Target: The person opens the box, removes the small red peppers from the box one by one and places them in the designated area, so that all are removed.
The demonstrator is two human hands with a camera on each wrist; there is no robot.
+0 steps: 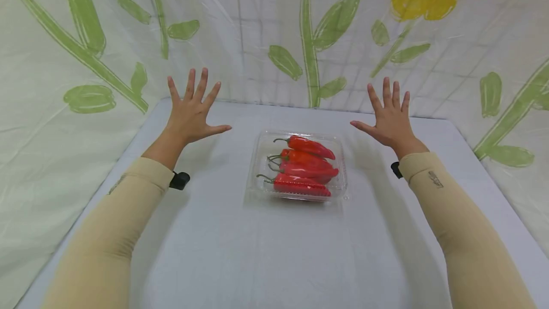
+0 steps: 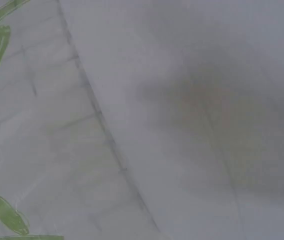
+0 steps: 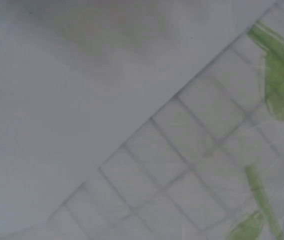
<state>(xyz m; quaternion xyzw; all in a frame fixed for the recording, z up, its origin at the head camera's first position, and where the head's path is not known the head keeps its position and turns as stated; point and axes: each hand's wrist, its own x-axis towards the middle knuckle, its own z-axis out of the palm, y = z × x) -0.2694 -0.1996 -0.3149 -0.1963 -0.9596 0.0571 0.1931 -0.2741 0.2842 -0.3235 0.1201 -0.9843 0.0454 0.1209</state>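
A clear plastic clamshell box [image 1: 253,175] lies on the white table in the head view, its lid over several red peppers [image 1: 304,170] with green stems. To the left of the box, my left hand [image 1: 190,113] is held above the table with fingers spread and straight, touching nothing. On the other side, my right hand [image 1: 390,120] is raised likewise, its fingers splayed and its thumb toward the box. Both wrist views show only table and curtain, plus a soft shadow; the box is outside them.
The white table [image 1: 283,256] runs back to a pale curtain [image 1: 257,61] printed with yellow flowers and green leaves. A faint grid shows through the curtain. Each wrist carries a small black device, the left one [image 1: 179,180] hanging below the sleeve.
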